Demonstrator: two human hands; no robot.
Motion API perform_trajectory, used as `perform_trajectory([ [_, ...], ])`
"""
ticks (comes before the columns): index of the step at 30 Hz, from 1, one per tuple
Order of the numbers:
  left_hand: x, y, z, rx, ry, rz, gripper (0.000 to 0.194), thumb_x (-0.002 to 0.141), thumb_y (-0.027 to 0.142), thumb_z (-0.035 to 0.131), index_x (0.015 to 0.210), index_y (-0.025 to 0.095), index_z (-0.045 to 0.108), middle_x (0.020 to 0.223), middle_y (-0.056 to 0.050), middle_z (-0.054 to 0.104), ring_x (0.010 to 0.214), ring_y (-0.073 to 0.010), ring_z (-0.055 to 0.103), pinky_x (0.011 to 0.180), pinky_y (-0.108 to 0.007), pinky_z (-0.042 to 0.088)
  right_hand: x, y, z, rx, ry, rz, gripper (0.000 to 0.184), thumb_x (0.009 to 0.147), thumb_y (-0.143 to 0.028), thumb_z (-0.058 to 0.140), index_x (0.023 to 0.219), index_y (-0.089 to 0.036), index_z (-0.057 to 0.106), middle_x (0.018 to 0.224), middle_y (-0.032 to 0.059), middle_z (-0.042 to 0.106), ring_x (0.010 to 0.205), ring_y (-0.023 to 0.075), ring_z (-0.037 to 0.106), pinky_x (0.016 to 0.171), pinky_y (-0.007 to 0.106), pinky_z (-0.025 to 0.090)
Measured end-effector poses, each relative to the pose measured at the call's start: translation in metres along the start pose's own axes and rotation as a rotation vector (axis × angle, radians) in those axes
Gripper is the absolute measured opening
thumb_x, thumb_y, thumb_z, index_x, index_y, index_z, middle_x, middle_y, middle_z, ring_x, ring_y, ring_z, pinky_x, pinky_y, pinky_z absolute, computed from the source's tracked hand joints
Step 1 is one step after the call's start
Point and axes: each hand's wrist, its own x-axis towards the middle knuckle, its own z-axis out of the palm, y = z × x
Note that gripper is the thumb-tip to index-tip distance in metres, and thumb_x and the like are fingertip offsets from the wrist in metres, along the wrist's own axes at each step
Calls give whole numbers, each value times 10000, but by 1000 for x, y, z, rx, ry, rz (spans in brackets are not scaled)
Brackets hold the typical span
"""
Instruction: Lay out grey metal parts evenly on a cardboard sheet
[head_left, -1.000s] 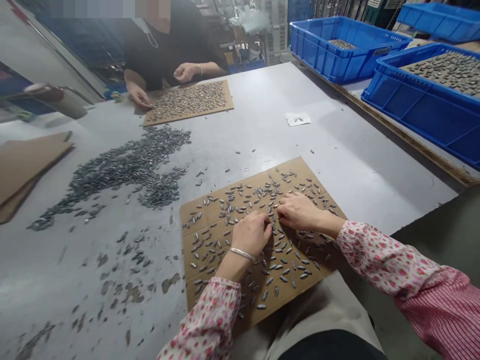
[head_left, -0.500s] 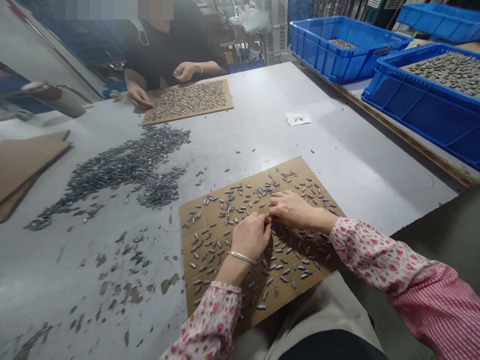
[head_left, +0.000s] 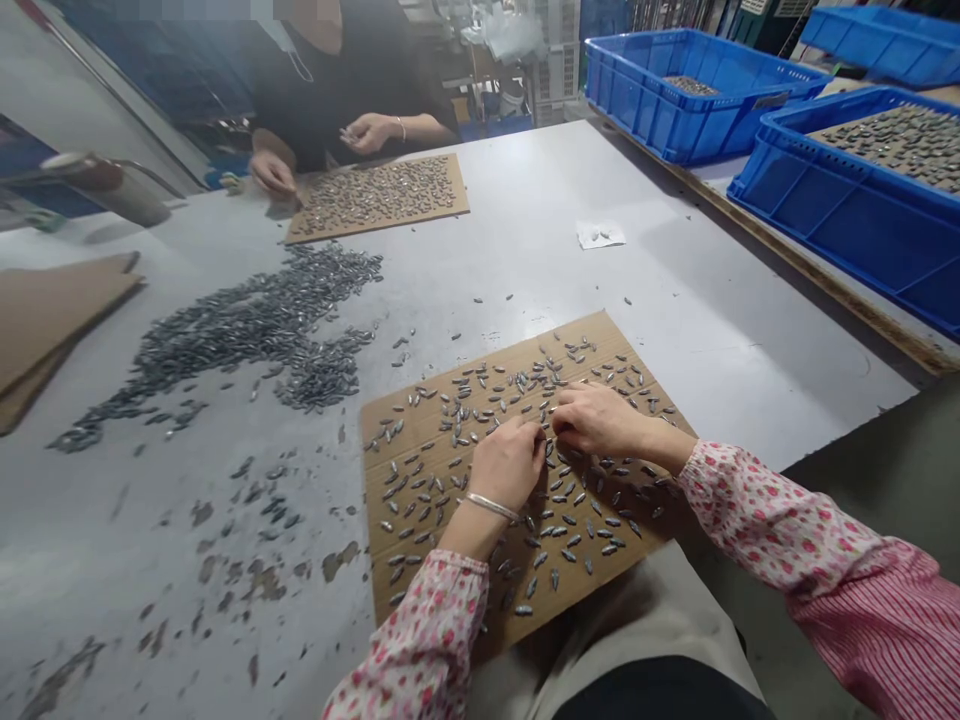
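Observation:
Small grey metal pieces [head_left: 525, 609], pointed like little sinkers, lie scattered over a cardboard sheet [head_left: 480, 640] at the table's near edge. Over the middle of this sheet, my left hand [head_left: 506, 462] has its fingers curled together, their tips turned away from view. Close beside it on the right, my right hand [head_left: 596, 418] is bent in a pinch, a small grey piece seeming to show at its fingertips. The two hands are slightly apart. What the left fingers hold, if anything, is hidden.
A heap of the same grey pieces [head_left: 225, 335] spreads across the white table [head_left: 517, 250] at left. Opposite, a person [head_left: 352, 80] works over another covered cardboard sheet [head_left: 459, 190]. Blue crates [head_left: 840, 190] line the right side; cardboard [head_left: 52, 310] lies far left.
My right hand has shifted a little to the right, away from the left hand, which moved only slightly. The other person's hands have lifted somewhat from their sheet.

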Motion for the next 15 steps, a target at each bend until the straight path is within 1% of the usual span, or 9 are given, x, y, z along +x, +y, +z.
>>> perform_trajectory([
  [2,2,-1,4,9,14,17,231,901,295,450,896,230,671,927,-47,648,848,-180,610,675,-269,433,-2,3,1,17,18,12,94,835,-216,604,848,-191,694,905,60,632,895,190,512,746,294,331],
  [4,2,-7,9,-9,56,35,243,912,317,437,918,242,668,937,-39,646,843,-175,605,673,-266,430,-4,6,1,32,37,25,95,833,-215,605,851,-194,696,889,57,630,877,185,510,735,290,330],
  [7,0,-24,10,-73,147,34,256,921,338,423,973,254,660,967,-34,647,861,-171,597,723,-267,433,-5,6,4,48,55,-3,103,846,-223,598,857,-201,697,887,49,626,870,180,507,731,286,331],
  [9,-4,-36,5,-117,180,30,241,913,332,443,965,248,663,954,-32,647,859,-167,594,748,-267,433,-4,3,8,51,59,-53,100,851,-237,601,862,-203,695,890,47,622,884,181,502,739,287,332],
  [12,-14,-44,-8,-161,147,68,206,892,300,484,909,234,678,882,-25,638,816,-156,590,732,-256,433,0,-4,14,25,54,-121,97,852,-258,611,873,-208,691,890,49,615,901,189,489,739,293,328],
  [15,-22,-40,-14,-165,77,114,188,879,255,503,898,225,687,850,-26,627,792,-147,586,715,-244,430,3,-13,16,-48,30,-141,128,869,-273,586,848,-190,681,890,62,615,896,199,485,731,307,318],
])
